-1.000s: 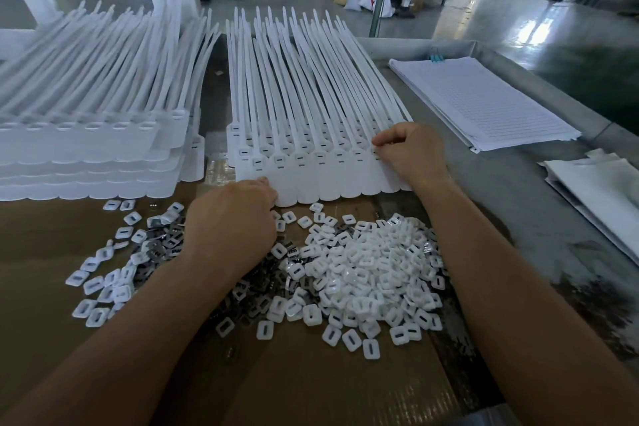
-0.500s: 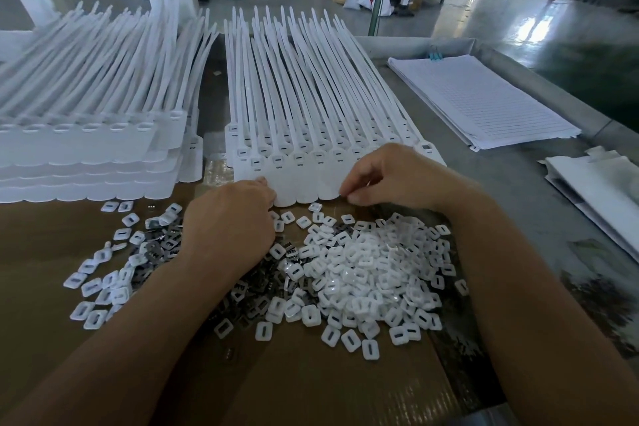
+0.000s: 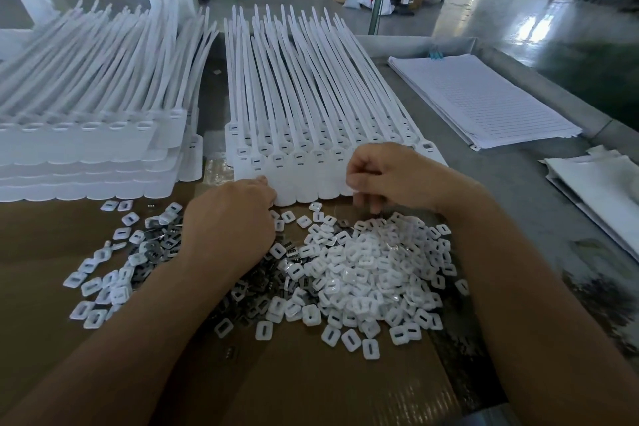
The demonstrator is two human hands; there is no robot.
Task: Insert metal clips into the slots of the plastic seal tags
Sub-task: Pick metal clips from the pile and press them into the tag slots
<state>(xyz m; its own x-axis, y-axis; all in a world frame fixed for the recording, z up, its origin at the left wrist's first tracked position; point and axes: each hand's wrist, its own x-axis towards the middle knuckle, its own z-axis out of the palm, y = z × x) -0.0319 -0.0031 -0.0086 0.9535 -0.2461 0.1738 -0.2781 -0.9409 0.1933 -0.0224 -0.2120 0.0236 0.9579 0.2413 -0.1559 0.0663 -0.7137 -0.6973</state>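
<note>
Lying in a fanned row on the worktop (image 3: pixel 518 190), the seal tags (image 3: pixel 294 135) point their long straps away from the person and a little to the right, so the long axis runs from near to far. The flat heads, each with a short crosswise slot, are at the near end. The metal clips (image 3: pixel 257 290) are in a dark heap on the cardboard sheet (image 3: pixel 311 387) just in front of the heads, mixed with white plastic pieces (image 3: pixel 373 273). I judge the clips to be very light, thin, stiff and a bit slippery, best taken by the edges between thumb and fingertip. The tags look light, with soft straps and firmer heads, so holding down the head seems right. The left hand (image 3: pixel 230 218) rests with curled fingers against the near edge of the heads. The right hand (image 3: pixel 390 176) has its fingers drawn together over the heads further right. Whether either hand holds a clip I cannot tell.
</note>
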